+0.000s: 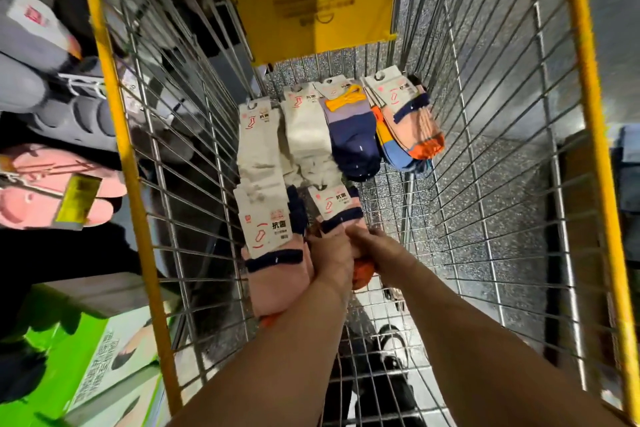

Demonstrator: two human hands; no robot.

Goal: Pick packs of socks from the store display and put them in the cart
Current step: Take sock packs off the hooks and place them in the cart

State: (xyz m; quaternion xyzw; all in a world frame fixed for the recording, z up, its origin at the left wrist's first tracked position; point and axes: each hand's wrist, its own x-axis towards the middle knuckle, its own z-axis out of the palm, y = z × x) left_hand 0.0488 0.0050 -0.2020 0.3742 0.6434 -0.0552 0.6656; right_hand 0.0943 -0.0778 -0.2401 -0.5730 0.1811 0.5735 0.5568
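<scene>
The cart (114, 87) has yellow rails and silver wire mesh, with a yellow flap (311, 0) at 12 o'clock. On its floor lie 2 white sock packs (259, 146), a navy and lilac pack (349, 135) with an orange tie, and a peach pack (412, 128) banded navy, blue and orange. At 6 o'clock the held packs (277, 270) are pink with navy stripes, under white cards printed in red; pink slippers (52, 191) hang at 9 o'clock, a green box (86, 367) at 7.

A retail shop is shown. A wire shopping cart (485, 149) with yellow rails and a yellow fold-down flap (311, 0) is seen from above, with carded sock packs (349, 128) laid on its floor. Beside it, pink slippers (52, 191) and grey slippers (38, 55) are hung on display hooks, tagged, above green boxed goods (100, 354)
</scene>
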